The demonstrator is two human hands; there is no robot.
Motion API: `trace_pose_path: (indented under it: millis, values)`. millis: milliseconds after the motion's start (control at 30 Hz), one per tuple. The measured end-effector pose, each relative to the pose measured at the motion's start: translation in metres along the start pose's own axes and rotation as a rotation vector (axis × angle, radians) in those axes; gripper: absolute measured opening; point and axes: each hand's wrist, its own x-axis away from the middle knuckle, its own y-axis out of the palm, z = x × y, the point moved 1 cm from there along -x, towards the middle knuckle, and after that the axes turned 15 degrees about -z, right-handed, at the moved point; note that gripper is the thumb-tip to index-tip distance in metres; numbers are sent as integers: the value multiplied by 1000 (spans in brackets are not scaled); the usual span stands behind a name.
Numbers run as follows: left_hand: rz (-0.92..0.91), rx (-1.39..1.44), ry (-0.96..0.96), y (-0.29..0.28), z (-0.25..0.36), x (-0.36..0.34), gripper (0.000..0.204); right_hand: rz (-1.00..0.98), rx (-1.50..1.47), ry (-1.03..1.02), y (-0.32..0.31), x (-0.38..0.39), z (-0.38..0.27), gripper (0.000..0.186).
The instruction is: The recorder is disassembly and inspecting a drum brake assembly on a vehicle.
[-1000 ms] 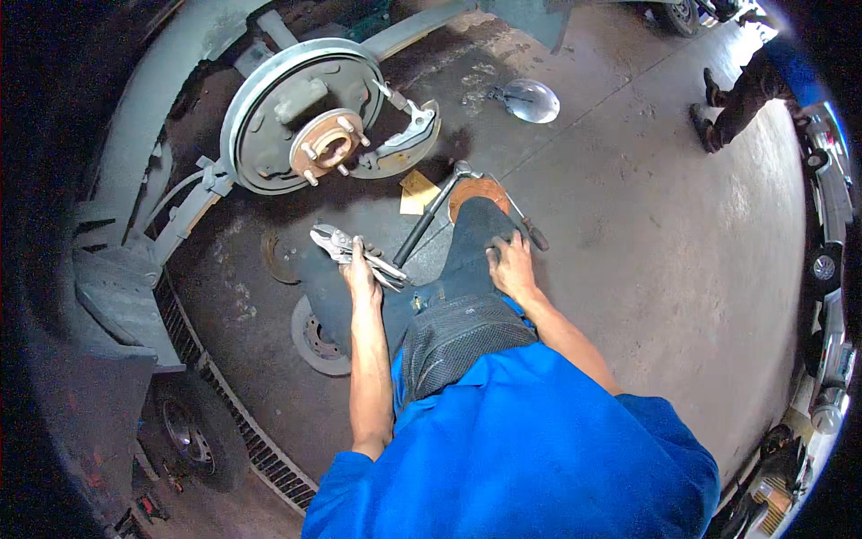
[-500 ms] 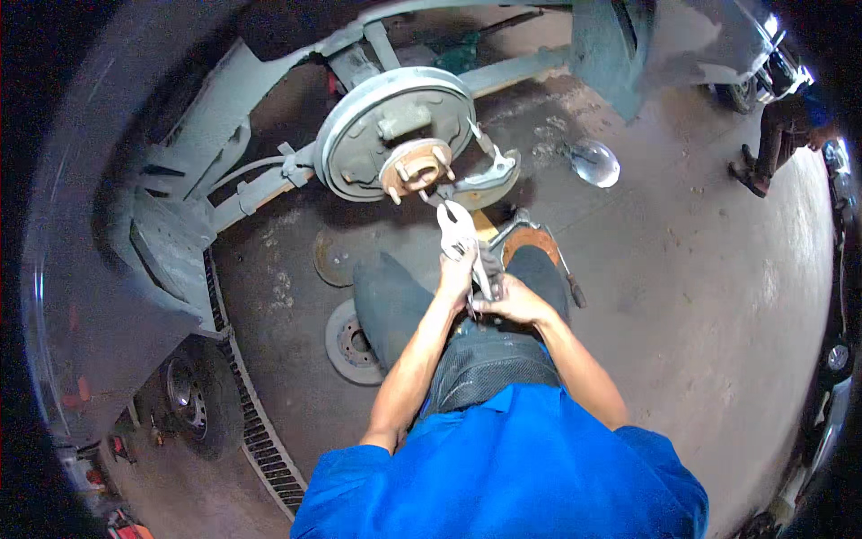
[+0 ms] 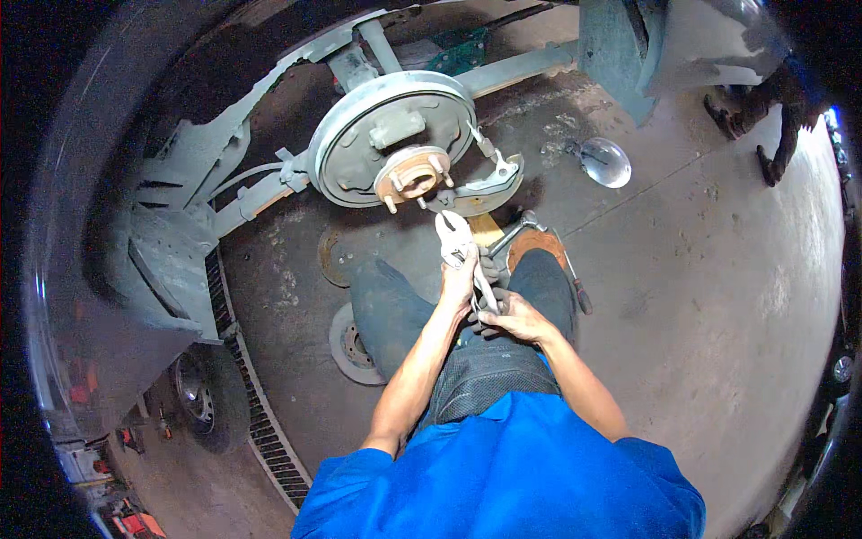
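A pair of metal locking pliers (image 3: 455, 236) is held in front of me by both hands, with its jaws parted and pointing at the hub. My left hand (image 3: 459, 280) is closed round the pliers just behind the jaws. Lower down, my right hand (image 3: 519, 316) is closed at the handle end, its fingertips partly hidden. Just beyond the jaws stands the rusty wheel hub (image 3: 391, 172) with its studs, in front of a round grey backing plate (image 3: 346, 148). A curved brake shoe (image 3: 491, 185) hangs at the hub's lower right. The jaws appear apart from these parts.
Between and beside my knees lie a ratchet-like tool (image 3: 523, 222), a rusty ring-shaped part (image 3: 539, 241) and a screwdriver (image 3: 583, 299). A brake disc (image 3: 343, 346) lies left. A clear round dish (image 3: 606, 163) is farther right. A floor grate (image 3: 262, 422), a wheel (image 3: 211, 395) and another person's legs (image 3: 779, 135) also show.
The pliers' jaws have drawn back slightly from the hub, toward me. Both hands still hold them. At the far right the other person has moved, and my view has shifted a little.
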Motion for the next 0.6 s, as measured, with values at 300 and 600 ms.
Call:
trace_pose_path:
  millis: [300,600]
  values:
    - [304,146,15,-28,-22,-16,32,446,251,23,-5,20,6,36]
    - [-179,-103,-126,-11,-25,-17,40,103,62,75,-16,-17,1,34]
